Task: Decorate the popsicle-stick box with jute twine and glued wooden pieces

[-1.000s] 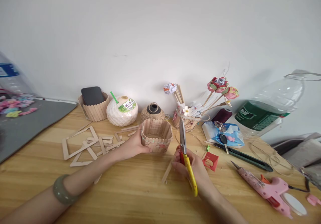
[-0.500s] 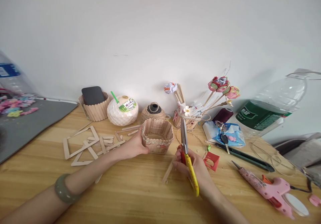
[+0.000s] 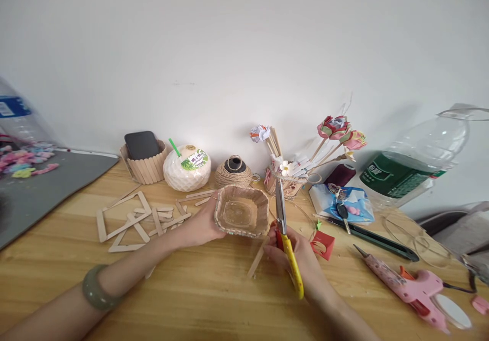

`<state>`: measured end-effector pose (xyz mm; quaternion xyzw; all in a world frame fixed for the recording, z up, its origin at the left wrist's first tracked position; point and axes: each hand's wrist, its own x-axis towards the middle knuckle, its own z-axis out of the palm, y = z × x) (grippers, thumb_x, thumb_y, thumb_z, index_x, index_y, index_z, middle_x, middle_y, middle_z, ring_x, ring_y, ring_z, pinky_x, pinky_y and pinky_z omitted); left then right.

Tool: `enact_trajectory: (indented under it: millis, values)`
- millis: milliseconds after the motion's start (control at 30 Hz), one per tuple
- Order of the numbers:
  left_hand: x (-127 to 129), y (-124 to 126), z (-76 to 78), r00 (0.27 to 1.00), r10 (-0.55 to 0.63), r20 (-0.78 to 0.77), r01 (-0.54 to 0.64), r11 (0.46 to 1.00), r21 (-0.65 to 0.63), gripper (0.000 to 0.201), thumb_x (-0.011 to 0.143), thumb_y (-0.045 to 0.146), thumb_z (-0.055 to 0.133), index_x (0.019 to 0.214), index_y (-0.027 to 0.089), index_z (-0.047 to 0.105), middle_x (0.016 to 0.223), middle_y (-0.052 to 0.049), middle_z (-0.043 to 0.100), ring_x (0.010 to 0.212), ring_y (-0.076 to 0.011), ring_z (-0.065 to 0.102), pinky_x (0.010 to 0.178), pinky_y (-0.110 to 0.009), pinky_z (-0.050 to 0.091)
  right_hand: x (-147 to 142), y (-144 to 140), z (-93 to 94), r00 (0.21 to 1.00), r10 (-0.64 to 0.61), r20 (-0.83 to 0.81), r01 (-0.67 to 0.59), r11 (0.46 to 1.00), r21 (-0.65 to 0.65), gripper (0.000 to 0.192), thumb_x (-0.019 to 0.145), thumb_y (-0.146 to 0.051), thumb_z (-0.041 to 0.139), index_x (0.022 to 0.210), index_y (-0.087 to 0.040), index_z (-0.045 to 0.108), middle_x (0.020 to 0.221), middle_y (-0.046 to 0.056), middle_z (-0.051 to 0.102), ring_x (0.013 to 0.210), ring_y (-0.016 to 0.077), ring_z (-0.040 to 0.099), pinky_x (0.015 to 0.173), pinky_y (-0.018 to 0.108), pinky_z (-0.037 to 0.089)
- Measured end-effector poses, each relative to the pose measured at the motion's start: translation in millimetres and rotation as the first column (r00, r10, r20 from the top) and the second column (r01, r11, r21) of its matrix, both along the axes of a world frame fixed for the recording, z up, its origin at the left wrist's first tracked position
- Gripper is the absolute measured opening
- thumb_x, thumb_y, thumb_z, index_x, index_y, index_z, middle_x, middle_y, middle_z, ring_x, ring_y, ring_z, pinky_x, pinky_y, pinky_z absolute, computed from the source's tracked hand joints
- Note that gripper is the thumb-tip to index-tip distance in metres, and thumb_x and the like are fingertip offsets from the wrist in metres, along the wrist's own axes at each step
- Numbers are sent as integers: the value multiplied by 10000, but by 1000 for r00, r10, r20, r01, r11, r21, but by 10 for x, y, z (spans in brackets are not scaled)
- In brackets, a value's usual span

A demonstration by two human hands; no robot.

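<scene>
My left hand (image 3: 204,224) grips the left side of a small craft-stick basket (image 3: 241,211), its thumb partly hidden underneath. The basket is tilted, so its open top and clear inner bottom face me. In my right hand (image 3: 292,254) are yellow-and-red handled scissors (image 3: 284,234), blades together and pointing up. A wooden craft stick (image 3: 257,259) sticks out to the lower left of that hand; whether the fingers pinch it I cannot tell. A red paper piece (image 3: 323,245) lies just right of the right hand.
Loose craft sticks (image 3: 126,229) lie at left. Behind stand a stick holder with a phone (image 3: 141,146), a white coconut (image 3: 187,170), a twine ball (image 3: 233,173) and a pot of paper flowers (image 3: 286,185). A pink glue gun (image 3: 412,290), a green cutter (image 3: 378,241) and a large bottle (image 3: 412,162) are at right.
My left hand has tipped the basket toward me, so more of its inside and bottom shows. My right hand and the scissors have stayed almost still.
</scene>
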<state>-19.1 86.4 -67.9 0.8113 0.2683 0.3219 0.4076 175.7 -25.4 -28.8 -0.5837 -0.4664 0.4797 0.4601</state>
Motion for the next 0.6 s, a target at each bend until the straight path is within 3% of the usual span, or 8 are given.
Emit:
enact_trajectory:
  millis: [200,300,600]
  values:
    - [9,-2,75,995,-86,-50,82,994,-76,738,628,72,621,1301,151,330,1276,-109,493,1175,-269,448,1004,-415,336,-11,-7,12,1000,-11,1,11,1000,-4,236,563,-155,681,685,-182,480,585,-73,467,539,88,404,519,202,320]
    - [12,11,80,989,-129,-76,119,985,-126,735,646,83,622,1312,157,321,1238,-99,531,1134,-251,492,991,-390,353,-10,-4,5,1000,-6,-7,6,1000,-4,238,563,-164,680,698,-183,485,595,-68,481,545,93,416,527,206,332]
    - [-94,148,-31,985,-165,-52,153,971,-183,1112,592,281,754,1386,189,-19,1448,-164,204,1313,-272,252,1085,-426,174,17,18,37,997,-56,45,56,998,-6,226,551,-190,680,682,-186,496,588,-66,477,540,100,427,525,211,344]
